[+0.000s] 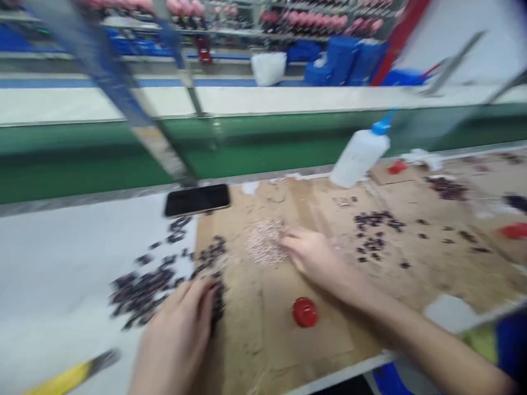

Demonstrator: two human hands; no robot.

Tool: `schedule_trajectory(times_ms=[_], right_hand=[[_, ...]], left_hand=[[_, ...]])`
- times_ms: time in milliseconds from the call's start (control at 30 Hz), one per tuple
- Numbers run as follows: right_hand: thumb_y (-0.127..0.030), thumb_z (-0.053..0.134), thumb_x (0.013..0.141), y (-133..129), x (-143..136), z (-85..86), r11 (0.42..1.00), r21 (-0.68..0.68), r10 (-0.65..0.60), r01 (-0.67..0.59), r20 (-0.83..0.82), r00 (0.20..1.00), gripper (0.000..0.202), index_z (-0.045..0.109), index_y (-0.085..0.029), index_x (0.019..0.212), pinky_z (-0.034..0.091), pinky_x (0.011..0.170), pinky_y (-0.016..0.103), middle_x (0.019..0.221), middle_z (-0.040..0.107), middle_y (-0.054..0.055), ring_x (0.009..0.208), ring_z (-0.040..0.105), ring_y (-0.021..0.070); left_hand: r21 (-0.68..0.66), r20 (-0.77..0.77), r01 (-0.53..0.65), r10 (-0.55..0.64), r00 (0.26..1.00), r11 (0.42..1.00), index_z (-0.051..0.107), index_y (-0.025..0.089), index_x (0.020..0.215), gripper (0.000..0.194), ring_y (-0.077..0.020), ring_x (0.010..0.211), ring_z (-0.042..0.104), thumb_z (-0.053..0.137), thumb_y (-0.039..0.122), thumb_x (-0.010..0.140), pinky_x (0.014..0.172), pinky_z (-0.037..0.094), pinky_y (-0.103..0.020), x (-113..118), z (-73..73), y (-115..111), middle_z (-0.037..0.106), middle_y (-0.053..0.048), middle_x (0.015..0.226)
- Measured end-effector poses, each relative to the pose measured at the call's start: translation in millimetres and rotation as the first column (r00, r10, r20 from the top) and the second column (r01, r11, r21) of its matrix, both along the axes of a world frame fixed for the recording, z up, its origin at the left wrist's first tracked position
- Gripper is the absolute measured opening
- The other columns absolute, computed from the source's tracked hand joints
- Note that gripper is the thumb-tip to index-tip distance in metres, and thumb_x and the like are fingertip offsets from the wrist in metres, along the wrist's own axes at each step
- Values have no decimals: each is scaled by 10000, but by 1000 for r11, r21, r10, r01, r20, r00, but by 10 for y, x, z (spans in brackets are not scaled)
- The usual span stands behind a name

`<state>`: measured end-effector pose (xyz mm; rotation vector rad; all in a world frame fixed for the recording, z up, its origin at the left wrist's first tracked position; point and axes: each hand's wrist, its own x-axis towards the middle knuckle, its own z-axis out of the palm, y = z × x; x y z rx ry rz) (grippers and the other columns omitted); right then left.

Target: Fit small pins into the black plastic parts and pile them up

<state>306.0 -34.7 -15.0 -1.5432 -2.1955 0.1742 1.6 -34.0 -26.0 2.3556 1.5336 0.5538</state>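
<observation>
Reaching across the cardboard sheet (263,329) on the counter (49,263), the right hand (315,255) is seen in the blurred head view with its fingers (290,241) drawn loosely together at the edge of a small heap of pale tiny parts (263,241), touching or just above it; whether anything is pinched cannot be told. The left hand (181,329) is laid at the near end of a spread of dark small pieces (152,280), its fingers curled against them, and a grip on any piece cannot be made out. A red cap (304,312) lies between the two forearms, a black phone (196,199) beyond the dark pieces, and a white squeeze bottle (359,155) farther right. The picking would best be done slowly, with one pale part taken at a time, so that the heap is not scattered into the dark pieces nearby.
</observation>
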Motion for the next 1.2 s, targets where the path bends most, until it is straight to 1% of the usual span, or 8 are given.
schedule_trajectory(times_ms=[200, 467, 600, 733, 833, 900, 1000, 1200], right_hand=[[-207, 608, 988, 77, 86, -92, 998, 67, 24, -12, -185, 982, 218, 825, -217, 986, 615, 817, 474, 1001, 844, 90, 889, 777, 278], [-334, 695, 964, -35, 151, 28, 991, -23, -131, 131, -311, 941, 159, 834, -266, 997, 653, 775, 411, 1004, 851, 40, 859, 799, 236], [-415, 871, 843, -244, 157, 161, 907, -392, -401, 156, -685, 608, 185, 829, -259, 932, 654, 716, 317, 894, 832, 40, 762, 776, 185], [-407, 915, 813, -501, 20, 315, 827, -548, -503, -128, -821, 269, 223, 813, -250, 934, 648, 637, 230, 824, 797, 28, 694, 753, 138], [-313, 935, 796, -619, -140, 405, 807, -536, -543, -249, -838, 44, 159, 809, -248, 866, 636, 631, 176, 775, 775, 12, 653, 733, 105], [-294, 927, 809, -663, -216, 442, 804, -524, -550, -281, -835, -16, 131, 815, -248, 857, 631, 632, 159, 752, 774, 9, 633, 731, 95], [-290, 905, 840, -713, -237, 448, 812, -509, -530, -286, -848, 4, 98, 825, -255, 883, 632, 630, 157, 733, 782, 8, 615, 737, 98], [-254, 924, 815, -846, -144, 371, 867, -494, -454, -64, -835, 310, 146, 841, -281, 932, 645, 662, 137, 791, 822, 4, 674, 791, 125]], left_hand=[[-118, -89, -147, 137, 987, 982, 732, 215, 1079, 209, -264, 950, 765, 575, 104, 998, 813, 586, -373, 206, 231, 34, 792, -60, 1041], [-168, 149, -118, 143, 978, 979, 714, 205, 1239, 262, -251, 975, 716, 561, 137, 1037, 888, 584, -423, 189, 294, -30, 762, -71, 1040], [-268, 420, -40, 154, 894, 963, 734, 213, 1213, 243, -161, 817, 731, 544, 191, 1063, 738, 619, -295, 313, 432, -147, 721, -51, 1012], [-423, 746, 110, 276, 607, 900, 775, 206, 982, 121, -105, 707, 743, 664, 163, 999, 673, 632, -205, 621, 600, -359, 742, -19, 977], [-276, 765, 130, 135, 630, 952, 777, 200, 1030, 121, -114, 737, 763, 703, 119, 982, 720, 637, -192, 853, 655, -496, 795, -9, 909], [-117, 721, 151, -21, 693, 982, 767, 176, 1076, 129, -131, 821, 784, 710, 103, 985, 808, 640, -204, 962, 649, -539, 828, -33, 951], [5, 641, 199, -155, 751, 980, 752, 155, 1149, 174, -148, 910, 790, 664, 85, 1016, 889, 629, -226, 1026, 614, -534, 838, -64, 1041], [-12, 585, 252, -197, 786, 968, 766, 155, 1067, 196, -164, 860, 756, 600, 58, 1027, 846, 608, -256, 983, 614, -511, 818, -62, 975]])
